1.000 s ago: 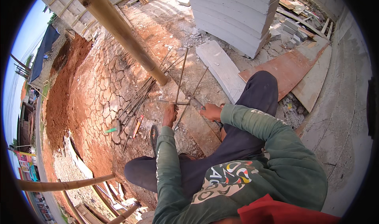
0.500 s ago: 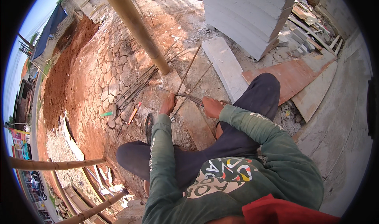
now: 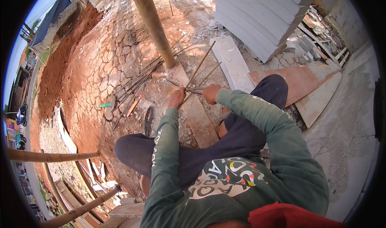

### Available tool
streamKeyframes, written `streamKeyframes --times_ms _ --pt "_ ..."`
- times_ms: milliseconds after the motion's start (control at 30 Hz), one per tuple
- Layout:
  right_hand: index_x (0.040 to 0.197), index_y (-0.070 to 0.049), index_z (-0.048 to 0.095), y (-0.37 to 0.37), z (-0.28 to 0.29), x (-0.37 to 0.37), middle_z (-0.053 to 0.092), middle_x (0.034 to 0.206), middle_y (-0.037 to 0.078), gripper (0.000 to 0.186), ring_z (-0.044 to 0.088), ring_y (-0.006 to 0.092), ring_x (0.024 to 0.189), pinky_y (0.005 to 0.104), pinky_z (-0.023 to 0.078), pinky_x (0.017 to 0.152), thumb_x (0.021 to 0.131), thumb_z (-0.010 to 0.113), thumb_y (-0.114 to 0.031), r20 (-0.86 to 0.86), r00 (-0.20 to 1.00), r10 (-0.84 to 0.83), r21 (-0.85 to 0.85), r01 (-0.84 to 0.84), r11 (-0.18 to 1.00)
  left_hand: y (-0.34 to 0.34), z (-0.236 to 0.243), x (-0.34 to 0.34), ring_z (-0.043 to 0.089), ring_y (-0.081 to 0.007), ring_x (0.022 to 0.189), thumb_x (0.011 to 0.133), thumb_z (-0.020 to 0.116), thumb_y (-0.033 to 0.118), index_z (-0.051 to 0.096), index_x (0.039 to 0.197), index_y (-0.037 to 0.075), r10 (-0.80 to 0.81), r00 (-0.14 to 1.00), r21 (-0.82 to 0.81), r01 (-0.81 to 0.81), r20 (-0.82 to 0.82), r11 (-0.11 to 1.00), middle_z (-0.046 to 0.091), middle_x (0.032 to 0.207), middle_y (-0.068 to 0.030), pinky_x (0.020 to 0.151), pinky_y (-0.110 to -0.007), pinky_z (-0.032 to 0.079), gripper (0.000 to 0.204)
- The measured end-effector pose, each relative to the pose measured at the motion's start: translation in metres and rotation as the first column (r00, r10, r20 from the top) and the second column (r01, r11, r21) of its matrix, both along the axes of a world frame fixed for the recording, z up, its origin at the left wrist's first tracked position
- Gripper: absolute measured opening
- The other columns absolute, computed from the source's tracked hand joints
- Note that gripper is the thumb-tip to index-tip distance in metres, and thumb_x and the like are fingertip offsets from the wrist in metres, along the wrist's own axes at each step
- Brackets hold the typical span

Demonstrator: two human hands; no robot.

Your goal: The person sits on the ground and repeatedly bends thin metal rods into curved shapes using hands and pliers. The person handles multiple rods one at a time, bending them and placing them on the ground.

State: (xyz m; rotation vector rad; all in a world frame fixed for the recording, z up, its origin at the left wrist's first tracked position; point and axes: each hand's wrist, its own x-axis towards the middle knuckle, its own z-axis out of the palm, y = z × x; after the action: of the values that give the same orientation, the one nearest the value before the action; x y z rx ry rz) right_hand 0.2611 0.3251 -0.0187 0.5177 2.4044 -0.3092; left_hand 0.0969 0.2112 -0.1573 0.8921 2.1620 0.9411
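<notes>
My right hand (image 3: 211, 94) is closed around the handles of dark pincers (image 3: 195, 90), whose head points left toward my other hand. My left hand (image 3: 177, 97) is closed on a thin metal rod (image 3: 201, 63) that slants up and away. A second rod (image 3: 210, 73) runs nearly alongside it. Where the pincers' jaws meet the rods, fingers hide the detail. A short dark bar (image 3: 172, 82) with a pale tip sticks out beyond my left hand. Beneath the work lies a plank (image 3: 199, 121), between my bent legs.
A bamboo post (image 3: 155, 31) rises just beyond my hands, with a bundle of rods (image 3: 138, 80) to its left. Stacked pale blocks (image 3: 257, 21) and a white board (image 3: 231, 61) stand ahead right. A green-handled tool (image 3: 104, 105) and an orange object (image 3: 134, 106) lie left.
My right hand and the pincers have moved up and slightly left, closer to my left hand. My left hand has risen slightly to the right. The view has shifted a little.
</notes>
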Motion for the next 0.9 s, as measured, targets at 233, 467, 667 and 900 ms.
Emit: streamKeyframes --times_ms 233,467,667,900 --pt "0.092 -0.004 0.072 0.002 0.002 -0.029 0.069 0.090 0.015 0.022 0.066 0.0368 0.084 0.0485 0.052 0.070 0.074 0.061 -0.007 0.088 0.973 0.212 0.070 -0.219 0.973 0.007 -0.009 -0.005 0.050 -0.0304 0.055 0.095 0.023 0.058 0.052 0.067 0.001 -0.027 0.998 0.023 0.029 -0.059 0.999 0.052 0.060 -0.0149 0.057 -0.043 0.039 0.069" --pt "0.103 0.006 0.060 -0.007 -0.008 -0.017 0.064 0.088 0.028 0.024 0.065 0.0420 0.085 0.0487 0.051 0.072 0.085 0.052 -0.008 0.029 0.982 -0.185 -0.175 0.187 0.967 0.006 -0.006 -0.010 0.056 -0.0524 0.094 0.098 0.022 0.050 0.064 0.088 -0.002 -0.037 0.998 -0.109 0.032 -0.041 0.993 0.061 0.093 -0.0344 0.086 -0.055 0.041 0.068" --pt "0.106 0.004 0.043 -0.030 -0.075 0.033 0.063 0.090 0.030 0.024 0.064 0.0435 0.084 0.0523 0.050 0.071 0.094 0.053 -0.015 -0.368 0.858 -0.359 -0.260 0.275 0.925 0.003 -0.013 -0.010 0.057 -0.0507 0.092 0.097 0.022 0.054 0.065 0.089 -0.001 -0.002 0.996 -0.037 -0.002 -0.094 0.999 0.062 0.092 -0.0330 0.084 -0.054 0.041 0.070" --pt "0.105 0.001 0.043 -0.019 -0.059 0.029 0.063 0.082 0.023 0.028 0.066 0.0371 0.072 0.0470 0.052 0.064 0.096 0.050 -0.024 -0.444 0.805 -0.393 -0.501 0.140 0.854 -0.005 -0.005 -0.014 0.059 -0.0478 0.086 0.096 0.024 0.056 0.066 0.086 0.001 0.013 0.999 -0.012 -0.013 -0.037 1.000 0.064 0.085 -0.0279 0.079 -0.052 0.043 0.070"
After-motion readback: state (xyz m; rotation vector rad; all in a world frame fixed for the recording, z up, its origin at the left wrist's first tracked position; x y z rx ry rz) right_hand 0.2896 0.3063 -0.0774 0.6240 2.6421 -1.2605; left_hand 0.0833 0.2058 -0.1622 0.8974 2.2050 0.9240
